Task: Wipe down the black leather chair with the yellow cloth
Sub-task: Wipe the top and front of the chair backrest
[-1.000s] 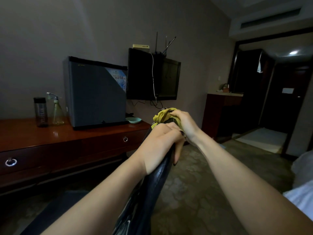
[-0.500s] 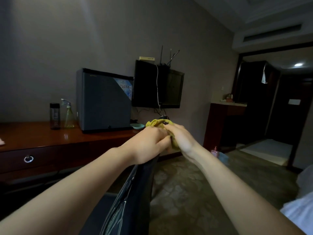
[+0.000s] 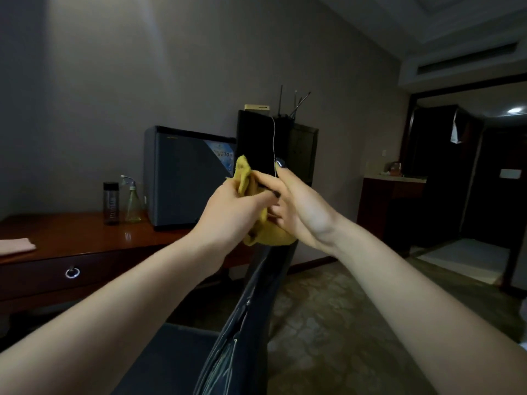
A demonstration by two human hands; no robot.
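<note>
The black leather chair (image 3: 245, 332) shows edge-on, its backrest rising from the bottom middle up to my hands, its seat at lower left. The yellow cloth (image 3: 266, 233) is bunched above the backrest's top edge, one corner sticking up. My left hand (image 3: 231, 215) grips the cloth from the left with curled fingers. My right hand (image 3: 296, 206) holds it from the right, pinching a fold with thumb and fingers while one finger points up. Both hands are raised just above the chair top.
A wooden desk (image 3: 85, 246) with a ring-pull drawer stands at left, bearing a dark bottle (image 3: 110, 203), a spray bottle (image 3: 132, 202), a grey mini fridge (image 3: 185, 175) and a pink cloth (image 3: 15, 246). A wall television (image 3: 278, 146) hangs behind. A dark cabinet (image 3: 390, 206) and doorway lie right.
Both hands have lifted with the cloth from the top of the backrest to just above it. The right hand's palm has turned toward me. The view has tilted upward.
</note>
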